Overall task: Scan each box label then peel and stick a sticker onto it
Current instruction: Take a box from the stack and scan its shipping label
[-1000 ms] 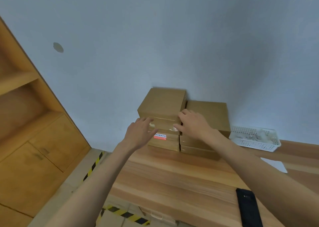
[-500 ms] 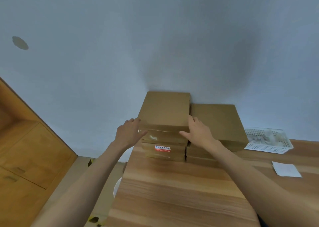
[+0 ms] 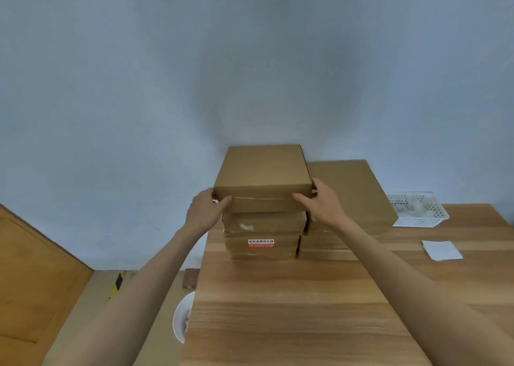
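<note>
Our left hand (image 3: pixel 207 212) and right hand (image 3: pixel 319 202) grip the top box (image 3: pixel 262 175) by its front corners, fingers curled round the sides – it sits on the left stack (image 3: pixel 261 237), just beside a lower stack (image 3: pixel 350 193) on the wooden table (image 3: pixel 292 310). One lower box has a red-and-white label (image 3: pixel 261 243).

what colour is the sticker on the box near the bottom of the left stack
Red and white, on the lower box's front face: sticker, head view.

Looks like a small packing/stock room or back office. Plain cardboard boxes (image 3: pixel 262 170) stacked in two piles on a wood table (image 3: pixel 292 310) vs. bare blue-grey wall (image 3: pixel 250 59); white mesh basket (image 3: pixel 417 209), hazard tape (image 3: pixel 118 282) on floor, wood cabinet (image 3: pixel 33 282) at left.
</note>
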